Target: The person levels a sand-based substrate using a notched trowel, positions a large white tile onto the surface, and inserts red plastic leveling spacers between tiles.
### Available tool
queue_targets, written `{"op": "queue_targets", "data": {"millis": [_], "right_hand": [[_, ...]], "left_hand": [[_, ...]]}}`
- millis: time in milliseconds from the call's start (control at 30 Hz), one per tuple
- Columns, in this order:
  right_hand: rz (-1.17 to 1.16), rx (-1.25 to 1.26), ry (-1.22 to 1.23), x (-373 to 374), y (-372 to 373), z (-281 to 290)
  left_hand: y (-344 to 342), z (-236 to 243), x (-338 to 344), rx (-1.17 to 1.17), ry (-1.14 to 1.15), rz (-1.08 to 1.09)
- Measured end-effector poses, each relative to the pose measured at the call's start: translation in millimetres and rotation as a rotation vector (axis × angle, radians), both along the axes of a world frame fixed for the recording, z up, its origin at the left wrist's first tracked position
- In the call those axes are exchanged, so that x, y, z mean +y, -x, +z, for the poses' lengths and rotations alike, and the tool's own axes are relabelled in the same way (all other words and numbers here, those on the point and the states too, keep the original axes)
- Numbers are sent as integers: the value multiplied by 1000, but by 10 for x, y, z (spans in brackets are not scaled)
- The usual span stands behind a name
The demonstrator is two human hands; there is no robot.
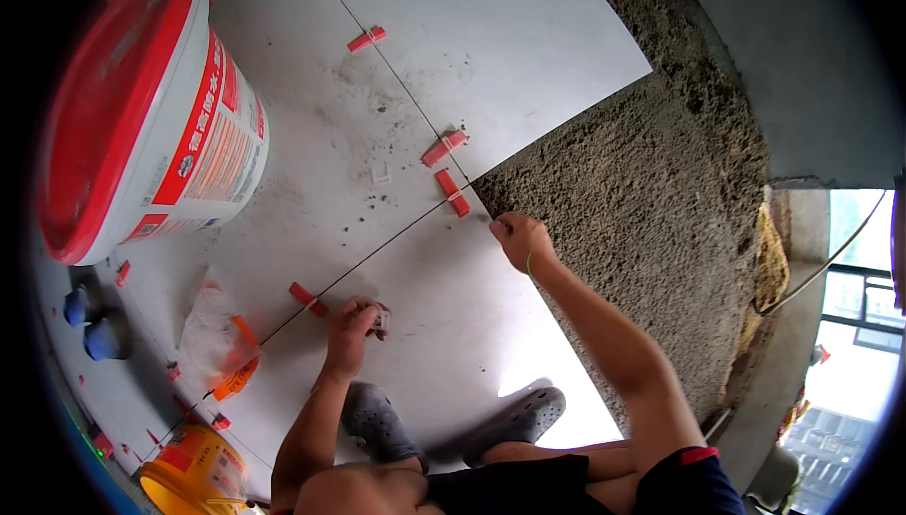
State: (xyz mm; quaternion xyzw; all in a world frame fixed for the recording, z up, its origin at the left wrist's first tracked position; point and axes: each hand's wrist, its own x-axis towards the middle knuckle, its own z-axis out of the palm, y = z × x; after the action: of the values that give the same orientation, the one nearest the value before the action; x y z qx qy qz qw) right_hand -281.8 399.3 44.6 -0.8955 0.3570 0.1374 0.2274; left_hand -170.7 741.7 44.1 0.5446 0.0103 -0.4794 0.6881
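My right hand (522, 241) is at the edge of a large white tile (444, 317), near its far corner, with fingers pinched together. What it holds, if anything, is hidden. Lower and to the left, my left hand (351, 336) is closed on small whitish plastic tile leveling clips (382, 321) above the same tile. Red leveling wedges (452, 193) sit across the thin joints between tiles, and another red wedge (308, 299) is just beyond my left hand. A loose white clip (381, 173) lies on the tile to the far left of my right hand.
Rough grey mortar (642, 194) borders the tiles on the right. A large white bucket with a red lid (123, 109) stands at left. Below it are a plastic bag (212, 340) and a yellow bucket (193, 468). My grey clogs (380, 423) rest on the tile. Crumbs are scattered about.
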Motion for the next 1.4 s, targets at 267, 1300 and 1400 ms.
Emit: {"op": "queue_targets", "data": {"millis": [267,1300,1400], "right_hand": [[535,155,-151,-150,398,794],[-563,-403,-958,559,2478,964],[-721,-282,-933,756,2662,1022]], "left_hand": [[591,453,-139,147,-31,-248],[-113,389,-2276,-1409,-253,-1039],[-127,583,-2776,-1511,-144,-1199]]}}
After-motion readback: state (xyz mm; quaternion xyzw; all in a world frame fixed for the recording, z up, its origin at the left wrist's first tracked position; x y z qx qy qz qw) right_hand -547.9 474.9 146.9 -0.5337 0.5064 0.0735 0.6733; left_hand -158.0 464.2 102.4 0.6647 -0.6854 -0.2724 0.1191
